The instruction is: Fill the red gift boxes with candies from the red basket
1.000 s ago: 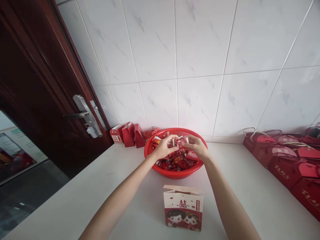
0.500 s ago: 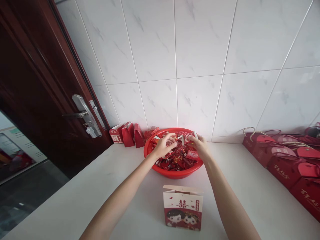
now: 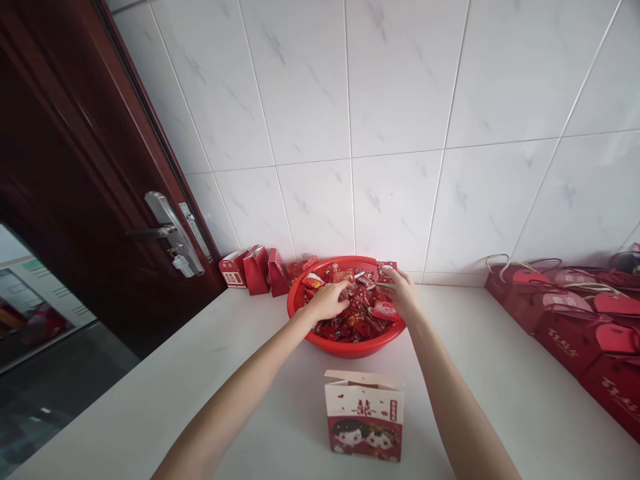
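Lower than half a second ago, the left hand (image 3: pixel 329 301) now curls its fingers over the wrapped sweets (image 3: pixel 357 327); whether they pinch one, I cannot tell. At the far right of the red basket (image 3: pixel 357 348), the right hand (image 3: pixel 406 293) pinches a red packet (image 3: pixel 386 268), apparently keeping it clear of the heap. Nearer, a box (image 3: pixel 364 421) stands upright on the bench (image 3: pixel 245 407), seemingly for easy reach.

Head-worn camera looks forward and down over white table (image 3: pixel 200 350) toward red basket (image 3: pixel 354 348).
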Demonstrator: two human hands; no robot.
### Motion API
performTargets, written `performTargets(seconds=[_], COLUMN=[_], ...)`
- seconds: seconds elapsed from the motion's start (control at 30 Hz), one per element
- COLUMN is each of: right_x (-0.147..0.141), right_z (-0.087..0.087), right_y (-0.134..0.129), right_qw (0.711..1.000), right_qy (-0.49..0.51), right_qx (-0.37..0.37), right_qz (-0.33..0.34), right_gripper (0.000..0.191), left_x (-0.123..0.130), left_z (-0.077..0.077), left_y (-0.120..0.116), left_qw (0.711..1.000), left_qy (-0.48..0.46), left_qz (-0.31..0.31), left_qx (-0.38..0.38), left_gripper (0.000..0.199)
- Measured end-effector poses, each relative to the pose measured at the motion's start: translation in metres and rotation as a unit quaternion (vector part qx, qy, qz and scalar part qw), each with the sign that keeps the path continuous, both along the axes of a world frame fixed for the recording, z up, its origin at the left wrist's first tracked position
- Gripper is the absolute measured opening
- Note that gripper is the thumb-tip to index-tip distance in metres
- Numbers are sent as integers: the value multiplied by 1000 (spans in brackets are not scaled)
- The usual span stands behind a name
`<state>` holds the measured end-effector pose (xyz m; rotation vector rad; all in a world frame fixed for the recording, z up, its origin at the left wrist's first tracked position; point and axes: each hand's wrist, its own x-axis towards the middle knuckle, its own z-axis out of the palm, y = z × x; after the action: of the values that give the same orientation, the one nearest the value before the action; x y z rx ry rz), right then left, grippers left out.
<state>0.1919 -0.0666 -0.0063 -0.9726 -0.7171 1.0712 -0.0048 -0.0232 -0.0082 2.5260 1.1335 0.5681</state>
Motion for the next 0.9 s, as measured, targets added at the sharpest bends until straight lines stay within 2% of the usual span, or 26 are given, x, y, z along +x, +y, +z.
performTargets(seconds=[0.17,0.5,0.6,0.67,0.73,0.8,0.9], right_x=[-1,-2,-3,-4,-4,-3,-4], right_z=[0,-2,0,1,2,3,4], right_y=[-1,-1,-3,-3,-3,-3,-3], right_qw=[1000,999,999,999,999,999,998], right_qy=[7,-15,-2,5,6,3,-10], right_qx=[-3,4,-1,-10,-16,-18,-28], right_qz=[7,33,40,43,45,47,58], right_gripper=[22,25,23,20,18,17,13], left_x=[1,14,17,17,16,14,12], left_z=[-1,9,11,10,9,7,6], left_y=[-1,2,5,8,11,13,17], left_qw=[996,978,976,982,994,999,988], left_qy=[74,194,201,169,89,-20,-148], left_qz=[16,68,74,68,62,47,11], left_qx=[44,43,37,38,34,8,-42], left_gripper=[60,63,54,39,27,33,49])
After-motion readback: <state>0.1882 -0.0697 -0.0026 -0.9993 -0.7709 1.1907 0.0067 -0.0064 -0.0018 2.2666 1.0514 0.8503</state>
